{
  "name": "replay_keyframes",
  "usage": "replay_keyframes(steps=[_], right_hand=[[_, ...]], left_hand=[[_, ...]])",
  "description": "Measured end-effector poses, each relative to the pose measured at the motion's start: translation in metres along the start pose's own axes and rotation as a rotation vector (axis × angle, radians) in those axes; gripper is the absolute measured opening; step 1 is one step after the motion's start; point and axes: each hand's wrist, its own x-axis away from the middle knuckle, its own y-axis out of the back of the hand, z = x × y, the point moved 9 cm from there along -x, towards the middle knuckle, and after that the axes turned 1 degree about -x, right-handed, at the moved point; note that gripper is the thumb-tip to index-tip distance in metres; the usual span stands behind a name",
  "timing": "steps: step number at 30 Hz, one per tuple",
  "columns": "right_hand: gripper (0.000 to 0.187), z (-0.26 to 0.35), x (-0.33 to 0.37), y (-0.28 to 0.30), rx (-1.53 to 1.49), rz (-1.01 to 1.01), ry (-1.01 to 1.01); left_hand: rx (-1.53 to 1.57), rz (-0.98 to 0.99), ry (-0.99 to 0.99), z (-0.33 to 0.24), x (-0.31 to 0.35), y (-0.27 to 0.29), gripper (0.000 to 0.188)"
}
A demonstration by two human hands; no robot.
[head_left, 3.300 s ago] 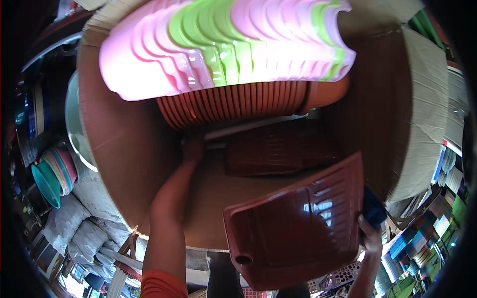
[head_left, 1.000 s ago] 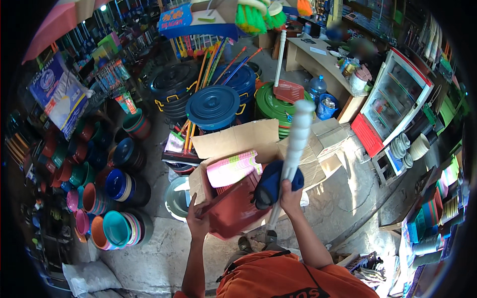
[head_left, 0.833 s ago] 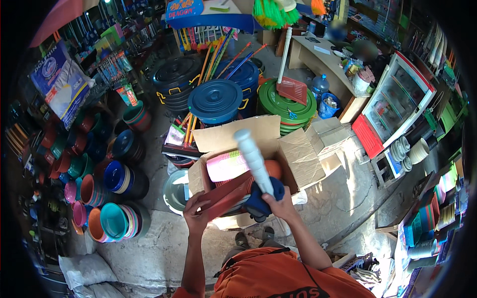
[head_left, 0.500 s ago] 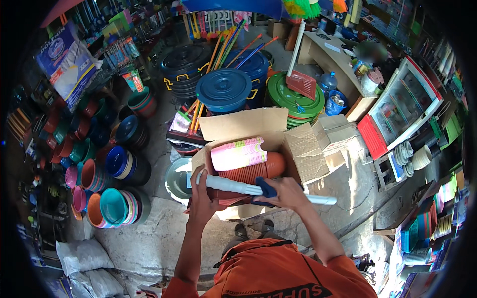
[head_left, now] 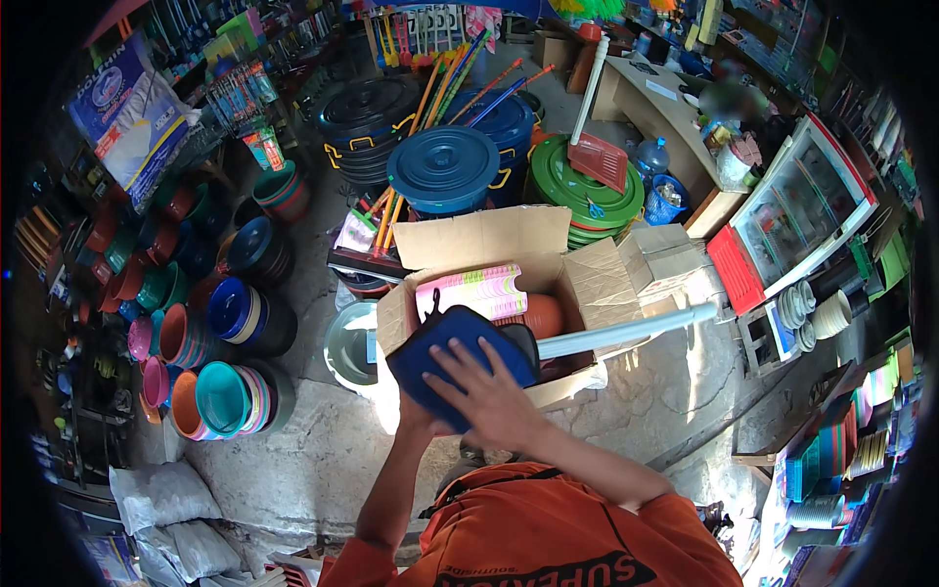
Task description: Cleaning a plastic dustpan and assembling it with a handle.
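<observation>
Under the spread right hand (head_left: 501, 399) lies a blue cloth (head_left: 423, 364); the left hand (head_left: 419, 418) is at its near edge, grip hidden. White tubing (head_left: 631, 331) juts rightward from the hands, above a box (head_left: 604, 279).

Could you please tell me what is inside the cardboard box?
Visible in the box are a pink-green stack and an orange-brown stack. The blue cloth under the right hand covers the near left side; what lies there is hidden.

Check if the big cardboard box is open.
Open: the big cardboard box has flaps spread outward, a pink stack showing inside.
</observation>
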Motion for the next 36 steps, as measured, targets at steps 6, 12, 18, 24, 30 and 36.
replay_keyframes(steps=[6,12,18,24,30,36], right_hand=[[0.061,-0.018,0.012,-0.014,-0.015,0.005,-0.027],[0.055,-0.077,0.028,-0.002,0.197,0.055,-0.034],[0.068,-0.040,-0.005,0.011,0.159,-0.225,-0.065],[0.060,-0.075,0.003,-0.005,0.144,0.035,-0.061],[0.054,-0.138,0.046,0.023,0.208,0.139,-0.078],[0.047,-0.140,0.037,-0.005,0.275,0.176,-0.154]], left_hand=[[1.215,-0.100,0.590,0.042,0.014,-0.026,0.051],[-0.034,-0.112,0.086,0.000,-0.003,0.018,0.035],[0.094,-0.090,0.095,-0.005,-0.003,-0.006,0.042],[-0.048,-0.247,0.024,0.006,-0.008,0.038,0.031],[-0.263,-0.315,0.140,0.059,0.012,0.092,0.025],[-0.164,-0.267,0.214,0.051,0.008,0.064,0.021]])
